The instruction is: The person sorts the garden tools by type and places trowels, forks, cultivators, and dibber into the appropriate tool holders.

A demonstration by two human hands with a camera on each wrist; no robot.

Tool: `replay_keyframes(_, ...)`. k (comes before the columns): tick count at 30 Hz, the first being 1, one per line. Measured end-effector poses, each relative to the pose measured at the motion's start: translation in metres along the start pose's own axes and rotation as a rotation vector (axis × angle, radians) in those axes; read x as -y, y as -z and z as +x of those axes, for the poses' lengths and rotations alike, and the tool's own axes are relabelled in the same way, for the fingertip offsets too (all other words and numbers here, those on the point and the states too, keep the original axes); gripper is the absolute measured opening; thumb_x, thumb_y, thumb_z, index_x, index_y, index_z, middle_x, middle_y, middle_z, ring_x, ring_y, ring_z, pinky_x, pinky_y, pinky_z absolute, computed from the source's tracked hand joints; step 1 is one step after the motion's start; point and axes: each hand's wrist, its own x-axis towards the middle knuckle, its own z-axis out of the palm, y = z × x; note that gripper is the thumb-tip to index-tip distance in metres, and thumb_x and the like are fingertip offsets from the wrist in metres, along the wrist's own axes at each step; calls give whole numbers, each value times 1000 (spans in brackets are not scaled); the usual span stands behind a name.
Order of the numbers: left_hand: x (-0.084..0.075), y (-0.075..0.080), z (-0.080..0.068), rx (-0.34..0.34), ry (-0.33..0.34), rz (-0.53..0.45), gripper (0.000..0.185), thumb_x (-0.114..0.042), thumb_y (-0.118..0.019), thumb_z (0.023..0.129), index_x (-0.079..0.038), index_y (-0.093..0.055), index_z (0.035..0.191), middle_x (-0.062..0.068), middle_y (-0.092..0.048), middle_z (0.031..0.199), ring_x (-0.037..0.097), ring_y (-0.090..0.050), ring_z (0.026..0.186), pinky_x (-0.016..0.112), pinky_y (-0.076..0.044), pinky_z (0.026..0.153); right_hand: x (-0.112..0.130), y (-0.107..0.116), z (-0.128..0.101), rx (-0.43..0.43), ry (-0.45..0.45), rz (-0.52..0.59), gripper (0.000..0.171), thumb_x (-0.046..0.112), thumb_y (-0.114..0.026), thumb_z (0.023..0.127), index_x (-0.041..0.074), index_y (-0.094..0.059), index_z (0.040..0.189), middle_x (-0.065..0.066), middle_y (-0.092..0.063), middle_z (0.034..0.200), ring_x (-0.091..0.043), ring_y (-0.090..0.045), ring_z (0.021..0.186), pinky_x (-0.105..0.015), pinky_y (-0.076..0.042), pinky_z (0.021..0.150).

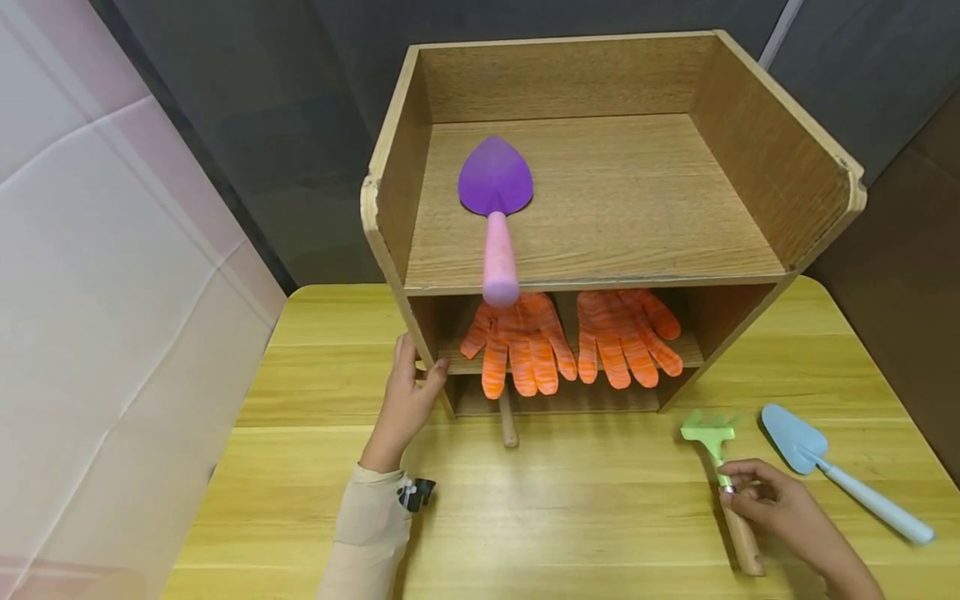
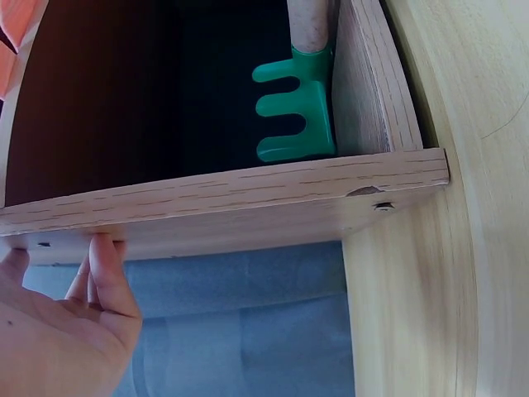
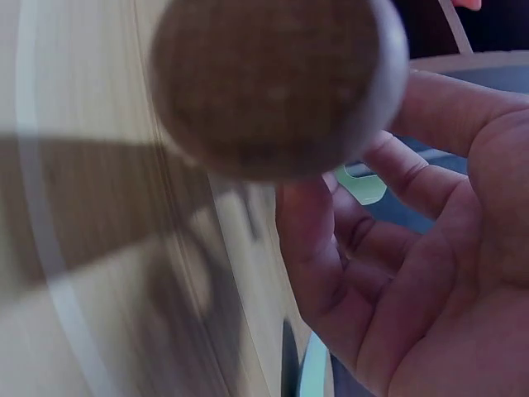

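My left hand (image 1: 401,412) touches the left side panel of a wooden shelf unit (image 1: 566,83); in the left wrist view the fingertips press its outer face. My right hand (image 1: 780,504) pinches a hand rake (image 1: 738,529) near the top of its wooden handle. The rake has a light green head with its tines towards the shelf, and it seems raised a little off the table. In the right wrist view the handle's round end (image 3: 277,83) hides part of the fingers. Just right of that hand lies a light blue trowel (image 1: 870,492).
A purple trowel (image 1: 497,179) with a pink handle lies on the top shelf, its handle overhanging the edge. Two orange gloves (image 1: 528,342) hang over the middle shelf. From the bottom compartment a wooden handle (image 1: 509,421) sticks out; a dark green rake head (image 2: 302,107) sits inside.
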Motion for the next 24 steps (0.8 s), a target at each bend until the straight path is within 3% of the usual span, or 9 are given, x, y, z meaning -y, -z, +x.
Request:
replay_keyframes(5, 1, 0, 1, -5, -9, -1, 42, -10, -51, 92, -10, -42, 132, 14, -41, 122, 21, -47, 98, 32, -43, 80, 8, -6, 3, 24, 3, 9, 42, 23, -64, 92, 2, -55, 128, -2, -59, 104, -5, -59, 82, -25, -51, 67)
replay_keyframes(14, 1, 0, 1, 2, 0, -6, 40, -11, -50, 93, -10, -42, 132, 14, -41, 122, 22, -47, 98, 33, -43, 81, 12, -16, 10, 54, 117, 22, 36, 14, -64, 92, 0, -56, 124, -2, -61, 100, -4, -58, 78, -25, -50, 62)
replay_keyframes(24, 2, 0, 0, 0, 0, -3, 42, -11, -51, 93, -10, -42, 134, 13, -41, 122, 21, -47, 98, 32, -43, 81, 22, -29, 19, 134, 132, 63, 38, 16, -63, 92, -3, -55, 124, -11, -61, 101, -6, -59, 77, -26, -51, 61)
